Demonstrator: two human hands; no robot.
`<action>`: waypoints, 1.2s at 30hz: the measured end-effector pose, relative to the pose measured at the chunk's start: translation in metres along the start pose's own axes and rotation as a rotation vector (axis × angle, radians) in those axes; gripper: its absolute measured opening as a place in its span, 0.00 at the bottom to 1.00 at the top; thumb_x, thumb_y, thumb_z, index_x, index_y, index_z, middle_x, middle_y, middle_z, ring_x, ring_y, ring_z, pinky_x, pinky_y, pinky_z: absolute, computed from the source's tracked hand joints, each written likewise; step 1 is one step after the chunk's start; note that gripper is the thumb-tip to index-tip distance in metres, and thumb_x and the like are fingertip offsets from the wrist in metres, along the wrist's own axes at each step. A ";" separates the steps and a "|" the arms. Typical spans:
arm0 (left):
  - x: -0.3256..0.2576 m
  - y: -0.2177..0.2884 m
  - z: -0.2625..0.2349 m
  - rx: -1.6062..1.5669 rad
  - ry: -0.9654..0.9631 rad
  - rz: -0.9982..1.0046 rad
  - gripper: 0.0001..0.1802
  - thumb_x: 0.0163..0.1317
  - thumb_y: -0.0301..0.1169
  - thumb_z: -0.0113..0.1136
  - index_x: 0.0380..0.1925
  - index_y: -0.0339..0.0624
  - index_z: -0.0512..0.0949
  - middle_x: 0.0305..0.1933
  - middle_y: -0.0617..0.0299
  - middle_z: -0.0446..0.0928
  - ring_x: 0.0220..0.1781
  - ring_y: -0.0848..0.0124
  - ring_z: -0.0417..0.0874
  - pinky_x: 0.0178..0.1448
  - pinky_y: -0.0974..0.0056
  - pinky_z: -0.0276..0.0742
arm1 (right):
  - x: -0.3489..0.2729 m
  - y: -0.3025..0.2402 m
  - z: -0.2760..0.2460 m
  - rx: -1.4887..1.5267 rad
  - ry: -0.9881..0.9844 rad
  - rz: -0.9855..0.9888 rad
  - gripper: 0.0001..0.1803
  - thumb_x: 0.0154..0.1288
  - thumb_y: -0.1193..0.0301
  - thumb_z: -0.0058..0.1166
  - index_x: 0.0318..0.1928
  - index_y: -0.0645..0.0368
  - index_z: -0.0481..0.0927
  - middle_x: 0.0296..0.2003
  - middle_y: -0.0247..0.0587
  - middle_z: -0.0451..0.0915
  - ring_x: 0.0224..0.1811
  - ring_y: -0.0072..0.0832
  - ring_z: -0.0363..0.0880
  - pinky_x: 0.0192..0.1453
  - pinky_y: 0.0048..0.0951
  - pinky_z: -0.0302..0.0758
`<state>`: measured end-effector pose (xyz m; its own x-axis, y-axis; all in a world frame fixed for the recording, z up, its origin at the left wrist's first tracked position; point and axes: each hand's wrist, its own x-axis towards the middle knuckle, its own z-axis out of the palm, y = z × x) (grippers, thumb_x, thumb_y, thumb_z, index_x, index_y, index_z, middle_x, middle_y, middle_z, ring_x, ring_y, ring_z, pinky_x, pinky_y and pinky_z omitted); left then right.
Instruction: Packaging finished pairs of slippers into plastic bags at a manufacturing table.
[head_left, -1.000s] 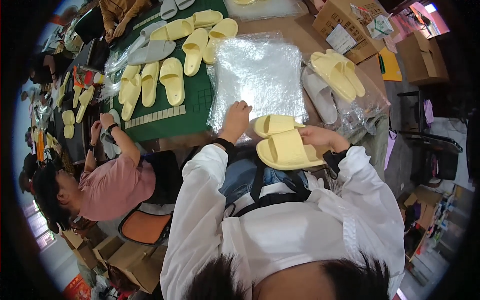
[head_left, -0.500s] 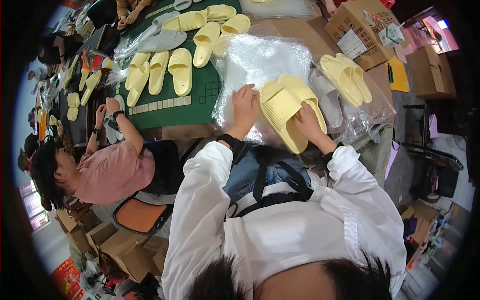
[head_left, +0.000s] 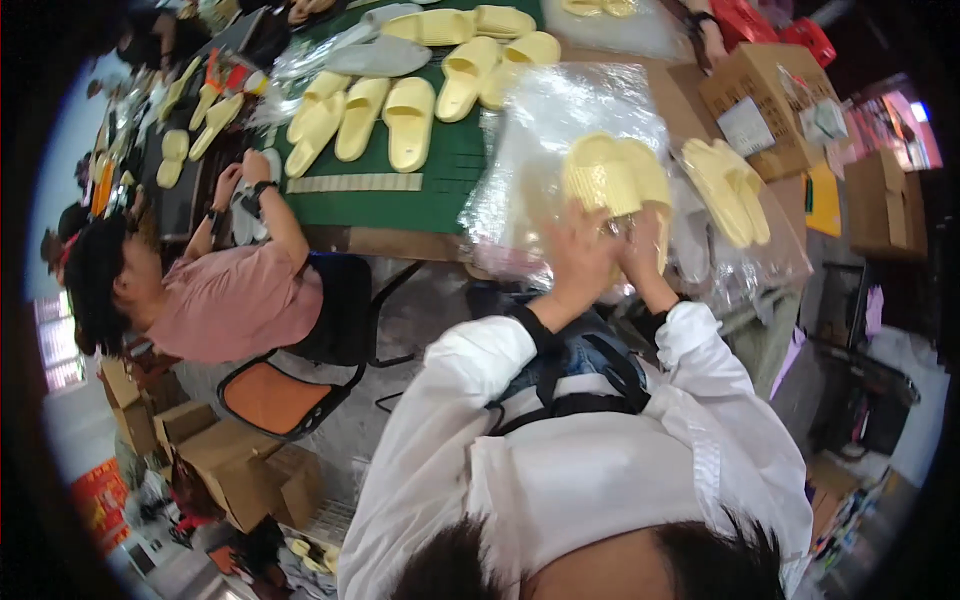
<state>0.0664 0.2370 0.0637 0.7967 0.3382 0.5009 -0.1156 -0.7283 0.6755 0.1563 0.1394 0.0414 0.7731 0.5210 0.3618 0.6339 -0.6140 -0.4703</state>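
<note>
A pair of pale yellow slippers (head_left: pixel 600 168) lies over a stack of clear plastic bags (head_left: pixel 540 120), toes pointing away from me. My left hand (head_left: pixel 580 252) is at the near end of the left slipper, its fingers stretched out and blurred by motion. Close beside it, my right hand (head_left: pixel 643 258) has its fingers closed at the near part of the right slipper; the fingertips are partly hidden. To the right, another pair of yellow slippers (head_left: pixel 725 190) rests on plastic, and a grey slipper (head_left: pixel 690 240) lies under clear film next to it.
Several yellow slippers (head_left: pixel 410 125) and grey ones (head_left: pixel 380 57) stand on a green mat (head_left: pixel 390 212) at the left. An open cardboard box (head_left: pixel 770 105) sits at the far right. A person in a pink shirt (head_left: pixel 250 305) sits to my left, beside an orange-backed chair (head_left: pixel 275 395).
The yellow pair has gone from tilted near me to lying farther away on the bags. My left hand has moved right, close to my right hand. The whole view has shifted slightly.
</note>
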 end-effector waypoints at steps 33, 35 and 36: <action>0.037 -0.075 0.011 -0.562 -0.241 -0.545 0.38 0.48 0.19 0.47 0.63 0.35 0.51 0.31 0.37 0.74 0.35 0.44 0.76 0.40 0.50 0.71 | 0.075 0.000 -0.004 -0.334 -0.833 -0.010 0.19 0.61 0.69 0.49 0.51 0.66 0.70 0.51 0.53 0.70 0.55 0.39 0.68 0.57 0.36 0.64; 0.042 -0.078 -0.004 -0.617 -0.306 -0.533 0.40 0.46 0.19 0.48 0.64 0.34 0.49 0.26 0.39 0.74 0.32 0.45 0.77 0.38 0.50 0.71 | 0.073 -0.035 -0.020 -0.238 -0.826 0.177 0.18 0.61 0.68 0.50 0.49 0.66 0.72 0.48 0.53 0.72 0.51 0.38 0.71 0.54 0.35 0.66; 0.046 -0.080 0.002 -0.542 -0.376 -0.534 0.42 0.46 0.18 0.48 0.64 0.36 0.48 0.24 0.39 0.74 0.29 0.46 0.76 0.35 0.51 0.71 | 0.076 -0.051 -0.029 -0.148 -0.798 0.368 0.18 0.61 0.68 0.51 0.48 0.66 0.73 0.44 0.53 0.75 0.47 0.37 0.73 0.52 0.33 0.68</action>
<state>0.1130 0.3094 0.0315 0.9582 0.2651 -0.1078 0.1407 -0.1084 0.9841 0.1833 0.1933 0.1163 0.7172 0.4994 -0.4860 0.3874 -0.8655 -0.3176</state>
